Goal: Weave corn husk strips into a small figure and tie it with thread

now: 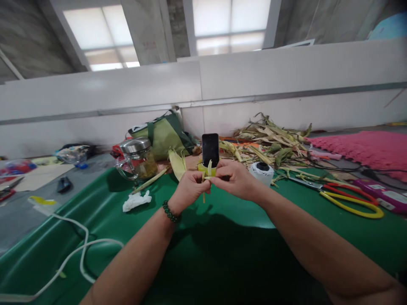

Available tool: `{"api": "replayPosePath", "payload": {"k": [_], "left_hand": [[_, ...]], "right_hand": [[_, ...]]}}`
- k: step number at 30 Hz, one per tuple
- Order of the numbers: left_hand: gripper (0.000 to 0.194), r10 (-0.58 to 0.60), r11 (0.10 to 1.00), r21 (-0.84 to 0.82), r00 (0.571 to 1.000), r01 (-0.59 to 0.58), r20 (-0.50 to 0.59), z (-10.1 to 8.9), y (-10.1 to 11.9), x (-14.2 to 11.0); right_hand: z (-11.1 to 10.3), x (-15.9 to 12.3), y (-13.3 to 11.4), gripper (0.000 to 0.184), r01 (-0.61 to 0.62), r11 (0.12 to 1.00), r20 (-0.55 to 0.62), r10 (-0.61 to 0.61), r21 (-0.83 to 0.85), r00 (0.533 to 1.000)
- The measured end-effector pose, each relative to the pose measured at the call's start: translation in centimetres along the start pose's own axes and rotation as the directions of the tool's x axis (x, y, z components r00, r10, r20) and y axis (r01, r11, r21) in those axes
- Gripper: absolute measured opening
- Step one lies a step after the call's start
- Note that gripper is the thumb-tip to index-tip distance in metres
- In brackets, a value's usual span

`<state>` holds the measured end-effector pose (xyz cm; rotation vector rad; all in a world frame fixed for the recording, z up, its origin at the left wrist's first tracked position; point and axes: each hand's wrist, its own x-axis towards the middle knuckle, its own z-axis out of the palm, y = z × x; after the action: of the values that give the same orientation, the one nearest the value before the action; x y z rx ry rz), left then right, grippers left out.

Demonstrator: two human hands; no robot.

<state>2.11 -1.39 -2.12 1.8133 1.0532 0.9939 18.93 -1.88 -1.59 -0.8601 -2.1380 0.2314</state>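
2 bare hands meet over 1 shiny green sheet (241, 214). The left hand (189, 188) and right hand (233, 180) both pinch a thin pale-green husk strip (210, 166), which sits between their fingertips. Behind it stands 1 black phone (210, 148). Around are 1 clear glass mug with a silver lid (144, 161), 1 white roll with a black middle (262, 173) and 1 pair of red-and-yellow-handled scissors (345, 197).
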Motion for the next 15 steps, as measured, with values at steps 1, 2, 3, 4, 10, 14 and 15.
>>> {"api": "replayPosePath", "payload": {"k": [1,2,3,4,10,14,15], "left_hand": [[0.018,-0.009,1.0,0.01,1.0,0.009,-0.023,0.08,-0.08,0.02],[0.017,-0.015,1.0,0.022,0.999,0.016,-0.041,0.16,-0.15,0.04],[0.018,-0.016,0.999,0.036,0.998,0.018,-0.055,0.22,-0.22,0.05],[0.018,-0.01,0.999,0.052,0.998,0.014,-0.065,0.27,-0.27,0.06],[0.008,0.057,0.995,0.087,0.995,-0.05,-0.084,0.43,-0.31,0.04],[0.004,0.083,0.984,0.167,0.989,-0.062,-0.12,0.65,-0.64,0.08],[0.005,0.104,0.976,0.203,0.986,-0.077,-0.13,0.71,-0.73,0.07]], "right_hand": [[0.21,-0.01,0.08,0.034,0.022,0.999,-0.019,-0.023,-0.038,1.0],[0.37,-0.01,0.14,0.031,0.03,0.997,-0.039,-0.033,-0.071,0.999],[0.49,-0.02,0.18,0.027,0.024,0.996,-0.053,-0.029,-0.091,0.998],[0.55,-0.02,0.2,0.021,0.011,0.995,-0.06,-0.016,-0.095,0.998],[0.4,-0.03,0.04,0.015,-0.01,0.999,-0.038,0.008,-0.053,0.999],[0.37,0.0,0.0,0.016,-0.061,0.998,-0.009,0.061,-0.02,0.998],[0.35,0.02,-0.02,0.016,-0.082,0.997,0.003,0.082,0.002,0.997]]}}
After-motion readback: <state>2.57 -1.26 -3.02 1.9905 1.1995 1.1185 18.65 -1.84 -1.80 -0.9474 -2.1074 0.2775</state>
